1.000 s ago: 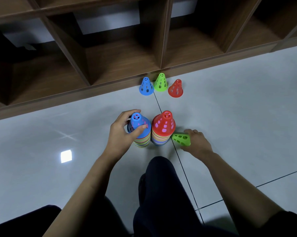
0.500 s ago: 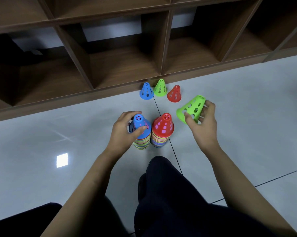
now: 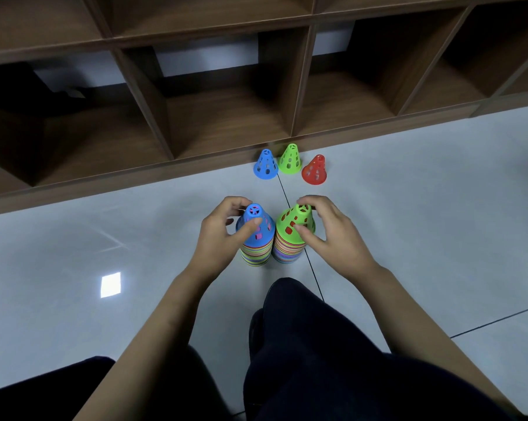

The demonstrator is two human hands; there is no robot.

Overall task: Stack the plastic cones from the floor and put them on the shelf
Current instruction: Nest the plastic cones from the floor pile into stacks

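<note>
Two stacks of perforated plastic cones stand side by side on the floor. The left stack (image 3: pixel 256 253) is topped by a blue cone (image 3: pixel 258 226), which my left hand (image 3: pixel 223 235) grips with thumb and fingers. The right stack (image 3: pixel 287 253) now carries a green cone (image 3: pixel 296 224) on top, red showing through its holes; my right hand (image 3: pixel 329 232) holds it by its tip and side. Three loose cones stand further off by the shelf: a blue cone (image 3: pixel 265 165), a green cone (image 3: pixel 290 159) and a red cone (image 3: pixel 315 171).
A low wooden shelf (image 3: pixel 226 159) with open compartments runs along the back, its front edge just behind the loose cones. Pale tiled floor (image 3: pixel 423 208) spreads to both sides. My dark-trousered knee (image 3: pixel 302 329) is just below the stacks.
My right hand lifted the green cone from the floor and brought it down onto the right stack, covering the red top cone. My left hand stayed on the blue-topped stack.
</note>
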